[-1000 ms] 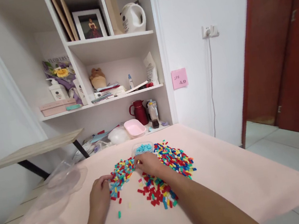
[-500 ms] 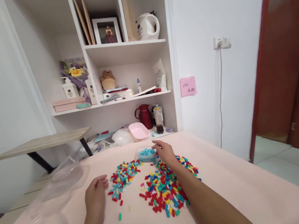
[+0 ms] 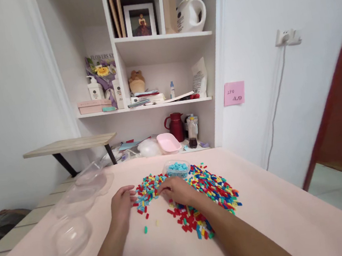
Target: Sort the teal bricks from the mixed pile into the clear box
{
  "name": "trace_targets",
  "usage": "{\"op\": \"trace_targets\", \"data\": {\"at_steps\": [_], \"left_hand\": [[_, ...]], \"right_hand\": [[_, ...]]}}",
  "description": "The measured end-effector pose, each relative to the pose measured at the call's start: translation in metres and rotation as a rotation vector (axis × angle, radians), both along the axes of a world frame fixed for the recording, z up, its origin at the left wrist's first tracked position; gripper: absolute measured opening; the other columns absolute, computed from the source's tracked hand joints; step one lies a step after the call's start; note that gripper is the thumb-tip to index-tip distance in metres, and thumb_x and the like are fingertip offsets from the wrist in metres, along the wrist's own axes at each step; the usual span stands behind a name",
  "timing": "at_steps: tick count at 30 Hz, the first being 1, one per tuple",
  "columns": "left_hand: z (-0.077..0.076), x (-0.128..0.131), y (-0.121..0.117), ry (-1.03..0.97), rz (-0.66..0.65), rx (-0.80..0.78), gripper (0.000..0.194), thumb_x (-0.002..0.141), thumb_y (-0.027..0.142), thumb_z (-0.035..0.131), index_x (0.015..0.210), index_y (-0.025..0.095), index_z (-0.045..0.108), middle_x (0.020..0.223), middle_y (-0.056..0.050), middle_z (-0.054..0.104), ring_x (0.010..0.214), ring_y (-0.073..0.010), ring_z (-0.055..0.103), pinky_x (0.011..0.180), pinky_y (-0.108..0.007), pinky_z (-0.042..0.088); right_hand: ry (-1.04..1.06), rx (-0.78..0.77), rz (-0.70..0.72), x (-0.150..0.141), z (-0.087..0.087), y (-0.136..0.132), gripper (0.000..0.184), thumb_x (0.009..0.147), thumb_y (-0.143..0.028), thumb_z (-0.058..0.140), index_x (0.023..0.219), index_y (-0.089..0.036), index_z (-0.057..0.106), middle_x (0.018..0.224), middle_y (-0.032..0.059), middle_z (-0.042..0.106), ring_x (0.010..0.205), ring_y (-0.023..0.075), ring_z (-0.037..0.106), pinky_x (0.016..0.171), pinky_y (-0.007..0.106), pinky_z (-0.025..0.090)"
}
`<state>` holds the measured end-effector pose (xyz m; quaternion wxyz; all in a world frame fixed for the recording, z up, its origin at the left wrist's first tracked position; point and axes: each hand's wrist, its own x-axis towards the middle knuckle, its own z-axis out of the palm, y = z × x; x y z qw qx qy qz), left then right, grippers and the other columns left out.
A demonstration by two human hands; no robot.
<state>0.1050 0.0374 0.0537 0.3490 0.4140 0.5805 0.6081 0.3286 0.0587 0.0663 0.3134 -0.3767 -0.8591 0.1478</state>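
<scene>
Small coloured plastic building bricks lie in a left pile [image 3: 148, 185] and a larger right pile [image 3: 216, 185] on the pink-covered table. Behind them stands a clear plastic container [image 3: 176, 170] of light blue bricks. My right hand [image 3: 177, 191] is over the gap between the piles, its bent fingers reaching to the left pile's right edge, with thumb and forefinger apart; no brick shows in it. My left hand [image 3: 122, 203] rests beside the left pile's outer edge, fingers loosely curved and slightly apart, holding nothing visible.
Several clear plastic containers [image 3: 68, 238] line the table's left side. At the back are a pink basin [image 3: 169, 143], a red thermos jug [image 3: 175, 127] and a bottle of dark liquid [image 3: 192, 133]. A wooden shelf board [image 3: 69, 145] juts out at left.
My right hand has moved left and nearer, from the container of light blue bricks to the left pile. My left hand stays beside that pile. The camera view has turned slightly left.
</scene>
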Motion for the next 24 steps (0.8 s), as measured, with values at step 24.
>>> {"op": "trace_targets", "data": {"at_steps": [24], "left_hand": [[0.003,0.0,-0.004,0.104,0.073,0.03,0.03,0.064,0.027,0.048,0.084,0.018,0.069,0.073,-0.004,0.068,0.055,-0.0155,0.061,0.053,-0.029,0.046]], "right_hand": [[0.216,-0.037,-0.409,0.026,0.005,0.025,0.031,0.091,-0.028,0.043,0.105,-0.02,0.069,0.072,0.0007,0.071,0.058,0.0152,0.066,0.062,0.025,0.048]]}}
